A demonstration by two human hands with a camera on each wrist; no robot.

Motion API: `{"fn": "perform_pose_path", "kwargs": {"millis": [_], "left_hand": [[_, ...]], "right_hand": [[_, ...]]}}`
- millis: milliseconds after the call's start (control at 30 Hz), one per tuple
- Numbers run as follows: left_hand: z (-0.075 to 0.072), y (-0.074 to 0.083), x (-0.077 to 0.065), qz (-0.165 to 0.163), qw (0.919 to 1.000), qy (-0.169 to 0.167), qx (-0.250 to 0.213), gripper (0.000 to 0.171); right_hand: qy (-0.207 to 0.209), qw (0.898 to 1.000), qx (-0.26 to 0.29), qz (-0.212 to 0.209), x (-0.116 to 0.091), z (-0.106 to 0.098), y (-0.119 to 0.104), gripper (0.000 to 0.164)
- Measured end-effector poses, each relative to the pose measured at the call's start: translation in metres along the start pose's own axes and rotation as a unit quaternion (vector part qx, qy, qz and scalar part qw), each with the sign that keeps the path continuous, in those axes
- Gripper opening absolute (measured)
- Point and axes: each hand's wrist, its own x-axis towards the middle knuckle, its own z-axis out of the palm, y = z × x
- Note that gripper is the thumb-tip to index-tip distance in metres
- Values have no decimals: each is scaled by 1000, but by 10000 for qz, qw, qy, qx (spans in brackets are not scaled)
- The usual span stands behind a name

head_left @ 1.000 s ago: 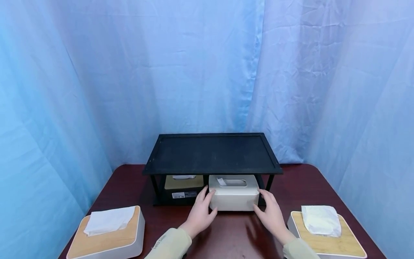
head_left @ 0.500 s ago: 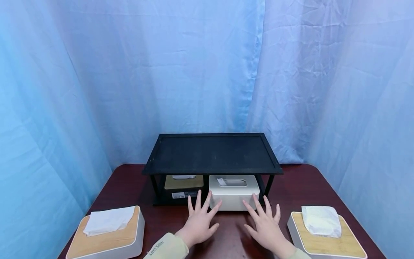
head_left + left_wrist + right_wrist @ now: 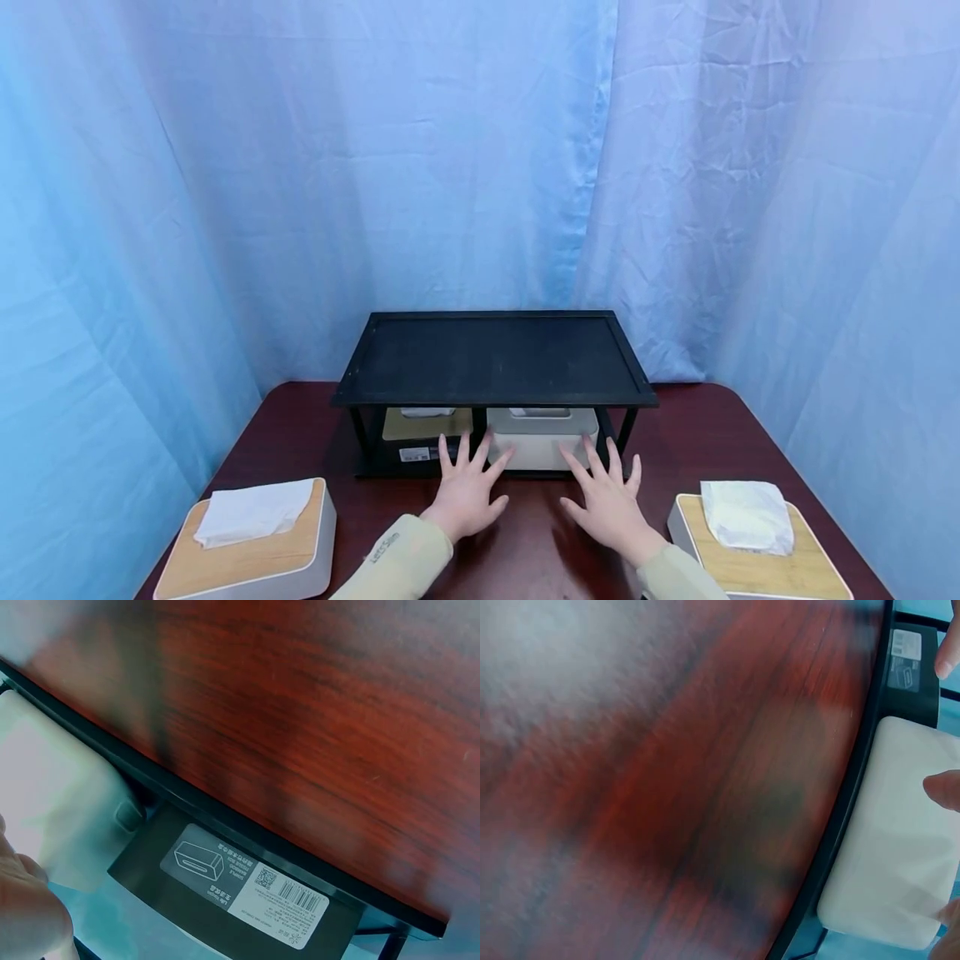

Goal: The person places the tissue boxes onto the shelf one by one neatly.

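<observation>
A white tissue box (image 3: 534,452) sits in the right half of the lower level of a black two-tier shelf (image 3: 495,358). My left hand (image 3: 467,498) has its fingers spread, fingertips at the left part of the box's front. My right hand (image 3: 611,507) is spread likewise at the right part. The box's front face (image 3: 892,840) lies just behind the shelf's front rail in the right wrist view. To its left stands a black tissue box with a wooden lid (image 3: 427,427). The back of the white box is hidden under the top tier.
A white tissue box with a wooden lid (image 3: 247,567) stands at the table's front left, a tissue sticking out. Another such tissue box (image 3: 780,571) stands at the front right. Blue curtains (image 3: 480,167) hang around the dark red table (image 3: 525,550).
My hands have left the sides of the white tissue box and spread over its front. The box has slid back, deeper under the top tier, and no longer juts past the shelf's front rail.
</observation>
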Motion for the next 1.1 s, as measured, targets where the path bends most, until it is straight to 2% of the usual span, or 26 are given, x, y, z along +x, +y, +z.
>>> {"fn": "perform_pose_path", "kwargs": {"millis": [133,433,600,867,1100], "left_hand": [[2,0,6,-76,9999,74,130,66],[5,0,18,-330,9993,-86,169,65],[5,1,20,-334,9994,50,108,65],[11,-1,19,-301,9995,0,117,66],[15,-5,6,-208,9991,-74,-361,67]], "right_hand": [[-63,10000,-44,15,5,1,1,71],[-129,9999,-32,97,13,9,5,71],[-183,9997,42,157,19,10,4,71],[-207,9992,218,275,19,10,1,71],[-150,9979,560,287,7,13,-4,67]]}}
